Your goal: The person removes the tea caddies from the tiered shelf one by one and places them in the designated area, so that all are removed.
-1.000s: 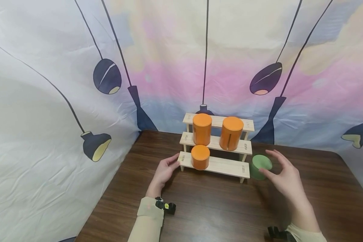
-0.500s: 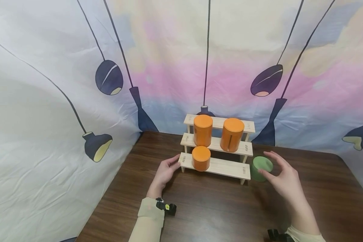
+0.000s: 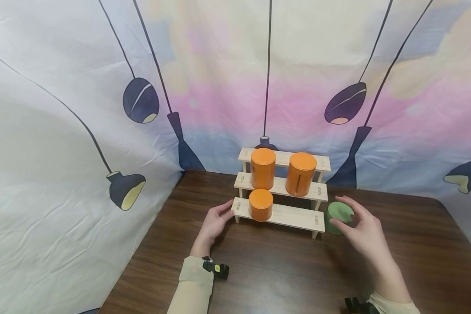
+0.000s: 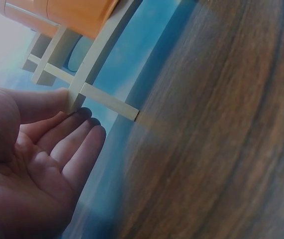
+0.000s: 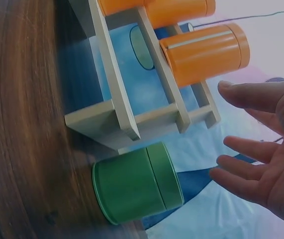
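A three-tier wooden display shelf stands on the table. My left hand is at the left end of its lowest board; in the left wrist view, the thumb and fingers pinch the board's end. A green lidded tin stands upright on the table, just right of the shelf. My right hand hovers over this tin with thumb and fingers spread, and the right wrist view shows a gap between them. Two tall orange tins stand on the middle board, and a short orange tin on the lowest.
The dark wood-grain table extends in front and to both sides. Behind the shelf hangs a fabric backdrop printed with lamps. The top board is partly hidden by the tall tins.
My right hand has shifted slightly left and up over the green tin. The left hand, the shelf and the tins look unmoved; the head view has wobbled a little.
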A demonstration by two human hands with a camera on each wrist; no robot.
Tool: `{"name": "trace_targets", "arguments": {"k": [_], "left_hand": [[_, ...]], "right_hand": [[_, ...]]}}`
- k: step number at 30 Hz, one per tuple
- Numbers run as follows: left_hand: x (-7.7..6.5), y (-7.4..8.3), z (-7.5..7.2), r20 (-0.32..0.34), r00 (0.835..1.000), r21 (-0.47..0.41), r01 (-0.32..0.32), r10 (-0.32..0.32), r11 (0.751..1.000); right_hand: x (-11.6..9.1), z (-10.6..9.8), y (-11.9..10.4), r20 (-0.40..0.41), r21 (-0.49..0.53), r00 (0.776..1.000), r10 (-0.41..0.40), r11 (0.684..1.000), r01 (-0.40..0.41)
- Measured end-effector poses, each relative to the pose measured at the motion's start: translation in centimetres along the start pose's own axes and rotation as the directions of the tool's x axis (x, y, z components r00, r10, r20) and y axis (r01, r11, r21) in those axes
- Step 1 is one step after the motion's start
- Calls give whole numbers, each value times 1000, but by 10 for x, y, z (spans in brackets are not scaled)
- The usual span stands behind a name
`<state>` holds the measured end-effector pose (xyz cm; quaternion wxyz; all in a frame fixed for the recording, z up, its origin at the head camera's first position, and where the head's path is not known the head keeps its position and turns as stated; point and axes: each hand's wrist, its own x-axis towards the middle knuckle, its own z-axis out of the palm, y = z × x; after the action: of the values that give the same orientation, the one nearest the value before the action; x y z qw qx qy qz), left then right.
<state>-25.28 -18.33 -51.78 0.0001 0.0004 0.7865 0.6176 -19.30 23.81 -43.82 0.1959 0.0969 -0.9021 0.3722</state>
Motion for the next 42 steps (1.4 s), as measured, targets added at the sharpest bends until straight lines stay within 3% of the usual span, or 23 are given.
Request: {"name": "trace_targets", "arguments": {"k": [10, 23, 31, 36, 42], "left_hand": [[0, 1, 0, -3, 1000, -3, 15, -15, 1000], [1, -2, -2, -3, 1000, -16, -9, 9, 1000], [2, -4, -1, 7, 1000, 1, -5, 5, 1000], [3, -3, -1, 2, 1000, -7, -7, 8, 1000], [1, -1, 0, -5, 1000, 11, 6, -6, 1000]], "right_hand": [[2, 23, -11, 132, 147, 991, -17, 989, -3], [14, 86, -18, 276, 354, 960, -40, 933, -63], [21, 130, -29, 201, 482, 977, -68, 875, -38], [24, 152, -43, 135, 479, 983, -122, 877, 43], [24, 173, -59, 120, 472, 980, -161, 877, 86]]}}
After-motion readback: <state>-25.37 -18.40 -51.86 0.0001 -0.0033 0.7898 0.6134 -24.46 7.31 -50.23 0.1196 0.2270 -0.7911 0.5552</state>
